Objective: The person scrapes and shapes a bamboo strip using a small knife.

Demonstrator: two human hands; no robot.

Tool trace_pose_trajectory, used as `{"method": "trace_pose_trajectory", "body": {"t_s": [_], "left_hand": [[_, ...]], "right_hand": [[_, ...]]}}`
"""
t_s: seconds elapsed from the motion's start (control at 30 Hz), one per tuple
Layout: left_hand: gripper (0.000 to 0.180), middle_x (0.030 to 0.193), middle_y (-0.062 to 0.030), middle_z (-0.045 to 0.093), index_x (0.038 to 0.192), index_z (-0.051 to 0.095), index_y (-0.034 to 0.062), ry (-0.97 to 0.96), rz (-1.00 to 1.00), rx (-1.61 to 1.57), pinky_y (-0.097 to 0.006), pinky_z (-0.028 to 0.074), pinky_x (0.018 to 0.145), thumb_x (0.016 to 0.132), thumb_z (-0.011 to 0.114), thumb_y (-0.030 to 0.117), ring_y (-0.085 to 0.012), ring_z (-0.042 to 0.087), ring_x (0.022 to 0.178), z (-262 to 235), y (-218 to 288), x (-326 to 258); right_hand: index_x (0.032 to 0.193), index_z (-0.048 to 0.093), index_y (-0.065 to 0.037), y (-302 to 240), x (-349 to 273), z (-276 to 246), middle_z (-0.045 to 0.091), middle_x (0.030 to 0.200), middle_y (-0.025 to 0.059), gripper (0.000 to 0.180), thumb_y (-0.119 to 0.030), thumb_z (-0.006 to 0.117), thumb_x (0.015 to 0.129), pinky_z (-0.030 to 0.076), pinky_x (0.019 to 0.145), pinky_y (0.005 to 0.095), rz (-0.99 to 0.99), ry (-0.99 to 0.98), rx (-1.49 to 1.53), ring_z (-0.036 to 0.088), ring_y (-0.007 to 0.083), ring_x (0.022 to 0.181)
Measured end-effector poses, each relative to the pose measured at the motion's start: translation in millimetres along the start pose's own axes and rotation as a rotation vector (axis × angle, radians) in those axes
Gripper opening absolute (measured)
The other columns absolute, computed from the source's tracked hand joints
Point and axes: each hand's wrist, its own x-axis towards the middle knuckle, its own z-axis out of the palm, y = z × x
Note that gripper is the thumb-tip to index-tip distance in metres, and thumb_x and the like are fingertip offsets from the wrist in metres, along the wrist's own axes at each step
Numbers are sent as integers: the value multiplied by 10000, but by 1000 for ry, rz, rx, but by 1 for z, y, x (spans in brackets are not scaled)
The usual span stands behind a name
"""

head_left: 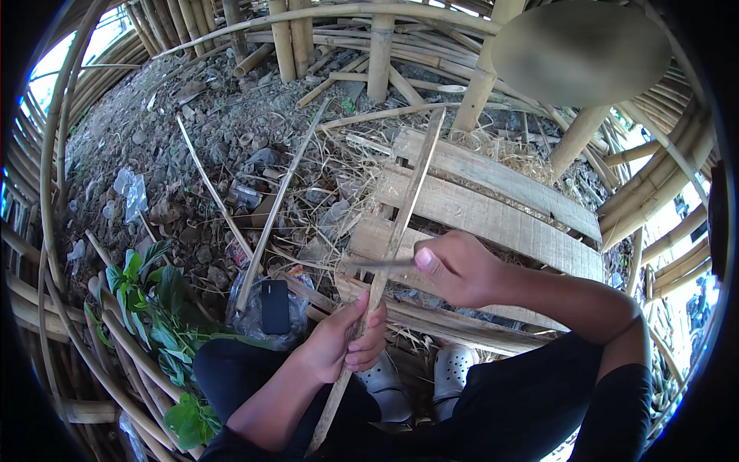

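Note:
My left hand [339, 339] is wrapped round a long split bamboo strip [408, 200], which slants from my lap up and away to the right. Above it, my right hand [458, 269] is closed on a knife, its handle hidden in the fist. The thin dark knife blade [385, 264] points left and lies across the strip, just above my left fingers. Beyond the strip's upper part is a low platform of rough wooden planks [493, 208].
Two more bamboo strips [281, 200] lie on the rubble-strewn ground at left. A black phone [275, 306] rests on clear plastic near my left knee, beside a leafy green plant [158, 300]. Bamboo posts [380, 58] and poles surround the spot. Grey clogs [454, 369] are on my feet.

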Motion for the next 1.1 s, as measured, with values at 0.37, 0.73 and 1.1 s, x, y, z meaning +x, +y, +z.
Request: {"method": "trace_pose_trajectory", "body": {"t_s": [0.37,0.73,1.1], "left_hand": [[415,464,46,281,800,401,136,110,-94,-37,-222,263,332,1040,257,442,-83,289,342,-1,-15,7],[458,443,49,253,723,393,150,266,-215,90,-222,227,304,1040,249,447,-78,250,317,13,-26,13],[439,483,42,255,772,394,146,389,-182,60,-234,191,312,1031,266,477,-75,234,336,7,-14,6]], "right_hand": [[640,617,-19,-37,-7,14,569,572,211,575,-333,309,1009,489,628,497,266,-119,-392,589,403,578],[523,561,-75,-14,-46,40,520,462,136,487,-282,451,950,470,465,455,204,300,-564,539,311,409],[504,530,-98,-6,-21,68,522,463,66,355,-193,547,846,475,401,390,12,278,-506,540,256,383]]}}
